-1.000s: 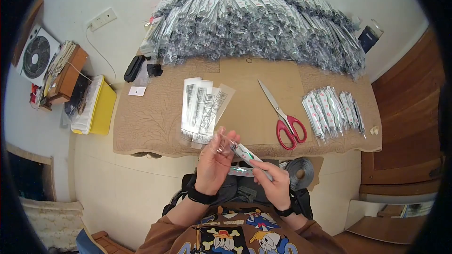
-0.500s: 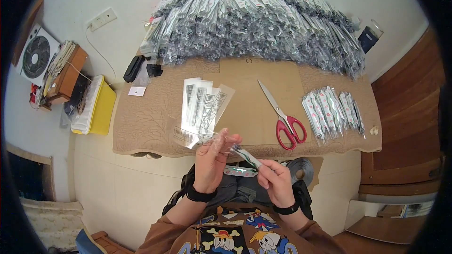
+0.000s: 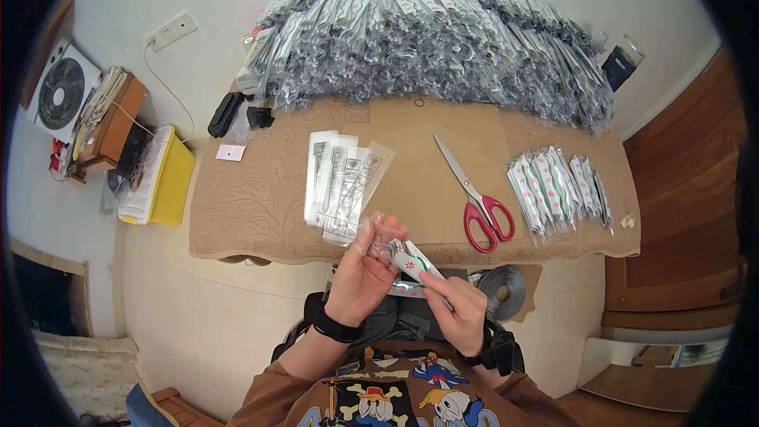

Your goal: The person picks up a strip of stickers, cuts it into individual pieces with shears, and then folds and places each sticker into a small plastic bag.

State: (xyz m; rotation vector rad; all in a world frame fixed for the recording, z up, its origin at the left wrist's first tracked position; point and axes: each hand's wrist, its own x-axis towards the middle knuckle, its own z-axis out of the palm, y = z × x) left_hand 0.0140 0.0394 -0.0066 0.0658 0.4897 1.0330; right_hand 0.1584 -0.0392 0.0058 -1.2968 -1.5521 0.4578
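Observation:
My left hand is raised over my lap near the table's front edge, its fingers closed on a clear plastic bag. In my right hand is a slim white packet with pink flower-like marks and a green wavy line. The packet's upper end is right at the bag and my left fingertips. Below it, on my lap, another shiny packet is partly hidden by my hands. Just beyond my left hand, several clear bags with black print lie fanned out on the table.
Red-handled scissors lie on the cardboard sheet. Filled packets are grouped at the right. A large heap of bagged packets covers the table's back. A grey tape roll sits by my right wrist; a yellow bin stands left.
The clear bag at my left hand no longer stretches out left over the printed bags. My right hand has turned the packet, so its printed face shows more broadly.

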